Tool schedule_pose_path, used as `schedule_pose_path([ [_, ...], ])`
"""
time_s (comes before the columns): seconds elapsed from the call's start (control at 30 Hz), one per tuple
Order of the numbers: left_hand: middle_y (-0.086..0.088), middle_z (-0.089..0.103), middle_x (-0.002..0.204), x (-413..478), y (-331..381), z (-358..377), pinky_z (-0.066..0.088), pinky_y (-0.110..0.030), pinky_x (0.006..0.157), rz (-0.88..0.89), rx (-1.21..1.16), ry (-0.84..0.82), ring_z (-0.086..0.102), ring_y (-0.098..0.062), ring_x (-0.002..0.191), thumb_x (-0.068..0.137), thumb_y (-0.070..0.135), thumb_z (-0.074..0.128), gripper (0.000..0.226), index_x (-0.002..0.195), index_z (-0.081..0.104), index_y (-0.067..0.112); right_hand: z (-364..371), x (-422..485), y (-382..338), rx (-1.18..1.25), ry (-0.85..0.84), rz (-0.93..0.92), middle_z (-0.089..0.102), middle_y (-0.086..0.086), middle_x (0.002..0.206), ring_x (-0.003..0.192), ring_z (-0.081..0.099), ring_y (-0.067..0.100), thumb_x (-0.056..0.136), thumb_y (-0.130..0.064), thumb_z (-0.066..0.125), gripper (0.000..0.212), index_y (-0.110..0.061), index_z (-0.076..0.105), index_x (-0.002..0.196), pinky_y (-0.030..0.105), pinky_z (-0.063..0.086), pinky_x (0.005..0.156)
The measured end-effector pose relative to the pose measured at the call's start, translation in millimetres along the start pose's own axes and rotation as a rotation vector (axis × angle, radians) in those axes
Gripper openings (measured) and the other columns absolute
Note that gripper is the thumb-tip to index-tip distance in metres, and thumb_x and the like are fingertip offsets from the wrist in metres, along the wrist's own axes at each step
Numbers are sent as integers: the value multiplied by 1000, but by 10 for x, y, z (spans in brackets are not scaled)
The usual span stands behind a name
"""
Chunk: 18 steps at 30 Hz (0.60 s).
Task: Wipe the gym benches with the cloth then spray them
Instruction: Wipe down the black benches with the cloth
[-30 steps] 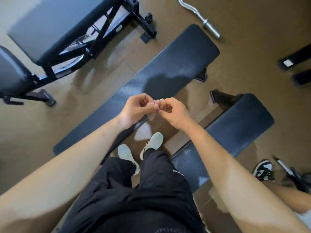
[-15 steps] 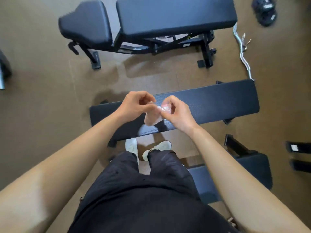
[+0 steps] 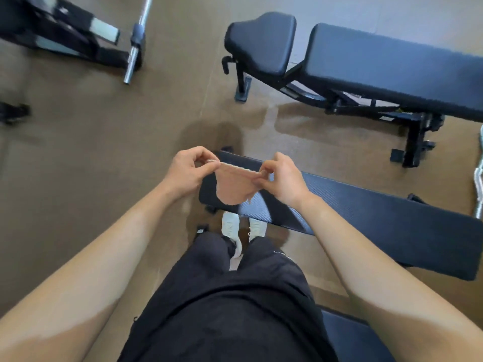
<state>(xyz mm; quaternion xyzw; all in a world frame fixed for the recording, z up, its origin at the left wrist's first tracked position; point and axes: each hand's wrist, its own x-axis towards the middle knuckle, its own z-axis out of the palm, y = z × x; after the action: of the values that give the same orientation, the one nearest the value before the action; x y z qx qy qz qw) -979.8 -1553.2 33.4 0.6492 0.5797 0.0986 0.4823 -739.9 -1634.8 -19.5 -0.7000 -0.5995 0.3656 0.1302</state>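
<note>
A small pale pink cloth hangs spread between my hands, above the left end of a flat black bench. My left hand pinches the cloth's top left corner. My right hand pinches its top right corner. The flat bench runs from centre to the right edge, just in front of my feet. An adjustable black bench with a separate seat pad stands further away at the upper right. No spray bottle is in view.
A barbell on a dark rack base lies at the upper left. A curved bar shows at the right edge. Another dark bench pad sits behind my right leg. The floor is brown.
My hands have pulled apart and the bunched cloth is now stretched open between them. My view has swung left, so the benches have shifted to the right.
</note>
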Motion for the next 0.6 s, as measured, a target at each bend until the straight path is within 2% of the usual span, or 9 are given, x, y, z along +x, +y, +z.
schedule_pose_path([
  [0.07,-2,74,93,-66,-100,-98,52,-17,76,-64,-69,113,64,-1,80,95,13,72,9,100,75,6,57,138,-120,72,14,-10,46,-2,92,90,48,23,82,-23,81,22,-22,60,75,33,43,73],
  [0.13,0,70,86,-106,-193,-195,50,-14,72,-136,-160,221,60,4,72,95,8,70,9,101,73,1,59,274,-328,171,-11,4,53,-6,87,85,54,20,80,-19,80,18,-15,63,76,32,45,73],
  [0.2,-2,67,83,-131,-308,-280,54,-27,79,-224,-293,304,61,-5,76,96,6,68,6,99,72,1,52,409,-536,247,-63,38,56,-8,70,70,53,16,79,-15,76,17,-16,61,71,34,44,67],
  [0.27,-3,67,83,-137,-419,-361,58,-40,83,-297,-425,372,62,-14,79,97,7,67,6,92,69,7,32,537,-735,286,-67,23,55,-2,63,61,45,14,80,-13,75,33,-24,49,64,33,40,62],
  [0.3,-3,66,82,-130,-468,-414,59,-41,81,-328,-485,409,62,-14,77,99,7,66,8,91,67,9,30,608,-817,326,-72,7,58,2,66,62,48,14,79,-12,77,34,-28,49,66,32,41,61],
  [0.37,-4,64,79,-93,-554,-569,61,-37,72,-361,-577,473,61,-14,72,100,9,64,10,91,64,10,14,754,-980,388,-110,-25,60,-4,68,62,53,14,78,-14,77,26,-33,61,81,29,46,62],
  [0.43,-4,63,76,-36,-670,-753,60,-31,63,-369,-620,512,61,-16,69,101,10,64,13,88,63,13,26,933,-1134,377,-149,-44,61,-3,65,58,54,12,84,-14,77,21,-30,68,92,27,46,62],
  [0.5,-4,63,75,48,-858,-1012,59,-32,63,-369,-638,517,61,-19,70,100,11,65,15,85,64,15,109,1128,-1361,372,-160,-37,66,5,63,58,57,12,90,-13,75,9,-22,72,86,28,47,64],
  [0.6,0,65,77,205,-1073,-1305,56,-33,67,-343,-611,504,59,-15,73,99,13,66,15,85,66,17,210,1346,-1637,393,-147,12,72,8,65,59,63,14,93,-14,73,11,-17,70,83,27,50,65],
])
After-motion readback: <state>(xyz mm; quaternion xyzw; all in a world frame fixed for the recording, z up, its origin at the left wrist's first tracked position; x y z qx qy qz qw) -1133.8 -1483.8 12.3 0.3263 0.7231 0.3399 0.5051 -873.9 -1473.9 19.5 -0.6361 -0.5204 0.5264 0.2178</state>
